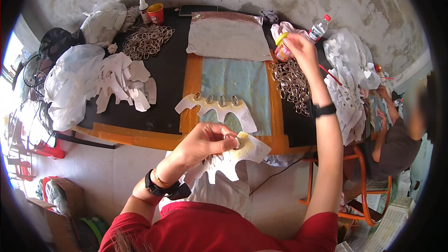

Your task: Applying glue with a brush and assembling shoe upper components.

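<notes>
Close to my body, my left hand [205,143] pinches a white scalloped cut piece [254,148] and a metal ring [237,143] at its yellow-smeared edge. A similar scalloped piece [240,113] lies on the table just beyond, with several metal rings along its upper edge. Stretched out to the far right, my right hand [301,46] is closed at the top of a small red jar [283,53] with a yellow rim. Whatever its fingers grip there is hidden. The jar stands beside a heap of metal rings [293,84].
More rings [147,42] lie at the back left, near a red cup [156,14] and a white bottle [143,9]. Stacked white pieces [123,81] and plastic bags [74,84] fill the left side. A water bottle [319,29] stands at the back right; another person [396,144] sits at right.
</notes>
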A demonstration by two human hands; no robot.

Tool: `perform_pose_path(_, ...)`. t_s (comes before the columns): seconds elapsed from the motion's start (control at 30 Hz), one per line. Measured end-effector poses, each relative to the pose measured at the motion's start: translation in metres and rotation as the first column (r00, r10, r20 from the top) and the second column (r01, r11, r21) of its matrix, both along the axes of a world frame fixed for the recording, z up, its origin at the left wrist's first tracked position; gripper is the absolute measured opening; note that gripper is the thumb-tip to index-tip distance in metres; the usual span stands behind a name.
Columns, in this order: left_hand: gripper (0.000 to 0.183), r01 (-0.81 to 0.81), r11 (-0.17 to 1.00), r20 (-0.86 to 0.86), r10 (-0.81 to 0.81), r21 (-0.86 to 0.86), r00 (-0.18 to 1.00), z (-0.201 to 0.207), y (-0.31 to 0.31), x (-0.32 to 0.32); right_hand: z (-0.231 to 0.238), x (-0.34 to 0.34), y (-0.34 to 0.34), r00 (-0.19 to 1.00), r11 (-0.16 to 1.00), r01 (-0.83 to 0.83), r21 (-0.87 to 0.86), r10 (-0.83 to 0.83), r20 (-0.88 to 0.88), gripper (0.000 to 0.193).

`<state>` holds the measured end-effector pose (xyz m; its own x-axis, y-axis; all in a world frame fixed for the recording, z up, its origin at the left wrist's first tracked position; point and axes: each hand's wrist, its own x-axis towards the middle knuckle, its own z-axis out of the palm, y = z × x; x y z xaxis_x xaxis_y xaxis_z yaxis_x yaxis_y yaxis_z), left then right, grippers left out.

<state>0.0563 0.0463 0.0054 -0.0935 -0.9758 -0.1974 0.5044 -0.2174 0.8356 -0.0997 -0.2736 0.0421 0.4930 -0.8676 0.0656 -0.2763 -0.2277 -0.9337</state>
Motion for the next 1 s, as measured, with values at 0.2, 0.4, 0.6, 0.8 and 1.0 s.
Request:
perform_pose_path(0.2, 0.015, 0.021, 1.0, -0.029, -0.021, -0.015, 0.999, -0.005, 0.011, -0.001, -0.002, 0.057, -0.059, 0.39, 0.708, -0.434, -0.557, -0.41, -0.825, 0.075)
perform_pose_path(0.4, 0.014, -0.019, 1.0, -0.066, 0.019, 0.004, 0.998, -0.011, 0.017, 0.009, -0.02, 0.053, -0.105, 0.526, 0.794, -0.332, -0.509, -0.292, -0.799, 0.052)
perform_pose_path(0.6, 0.012, -0.012, 1.0, -0.086, 0.013, 0.01, 0.996, -0.009, 0.017, 0.009, -0.039, 0.032, -0.121, 0.881, 0.645, 0.137, -0.752, -0.426, -0.205, 0.05)
perform_pose_path(0.8, 0.012, -0.056, 0.997, -0.078, 0.052, -0.047, 0.996, -0.001, 0.018, -0.003, -0.044, 0.013, -0.062, 0.658, 0.584, -0.153, -0.797, -0.542, -0.523, 0.069)
perform_pose_path(1.0, 0.011, -0.159, 0.985, 0.025, 0.161, -0.071, 0.987, -0.003, 0.021, -0.02, 0.013, 0.009, 0.032, 0.985, 0.549, 0.16, -0.821, -0.031, 0.171, 0.047)
